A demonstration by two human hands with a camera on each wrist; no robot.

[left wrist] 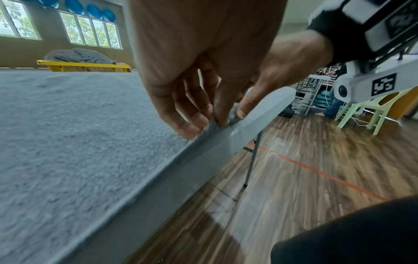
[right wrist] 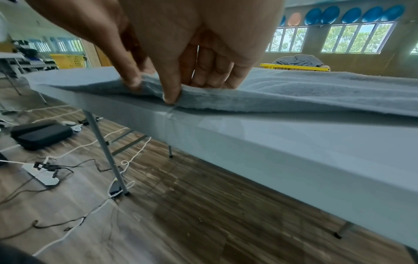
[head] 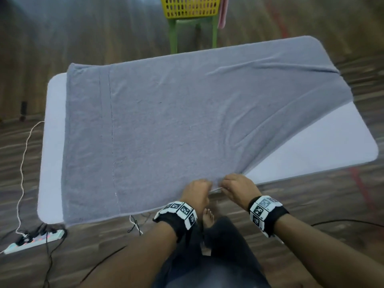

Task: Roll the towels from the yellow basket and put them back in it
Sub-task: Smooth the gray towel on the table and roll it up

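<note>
A large grey towel point(head: 166, 121) lies spread over the white table point(head: 311, 146), its right part pulled in a slant toward the near edge. My left hand point(head: 197, 189) and right hand point(head: 234, 185) sit side by side at the table's near edge, both pinching the towel's hem. In the left wrist view the left hand point(left wrist: 203, 123) pinches the towel point(left wrist: 68, 142) edge. In the right wrist view the right hand point(right wrist: 158, 91) lifts the towel point(right wrist: 316, 96) edge slightly. The yellow basket point(head: 190, 6) stands on a green chair beyond the table, with grey towels point(left wrist: 76, 56) in it.
A green chair point(head: 173, 36) holds the basket behind the table. A power strip point(head: 33, 241) and cables lie on the wooden floor at the left. A black case point(right wrist: 40, 135) lies on the floor. My leg and bare foot point(head: 207, 218) stand near the table edge.
</note>
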